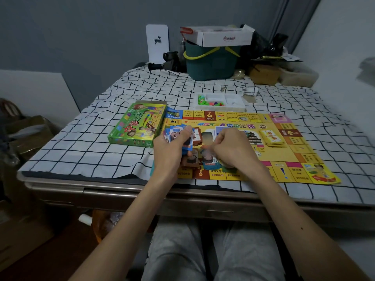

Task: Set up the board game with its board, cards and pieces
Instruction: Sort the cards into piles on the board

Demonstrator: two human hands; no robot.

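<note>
L hand [168, 153] grips card stack [179, 131], R hand [233, 149] pinches card [209, 158]

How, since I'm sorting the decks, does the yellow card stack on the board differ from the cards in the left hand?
The yellow card stack lies flat on the board, untouched; the blue-edged cards are gripped in the left hand. The yellow stack is squared up; the blue-edged cards are fanned out. The stack sits toward the board's right, the held cards toward its left. Both are printed game cards.
</note>
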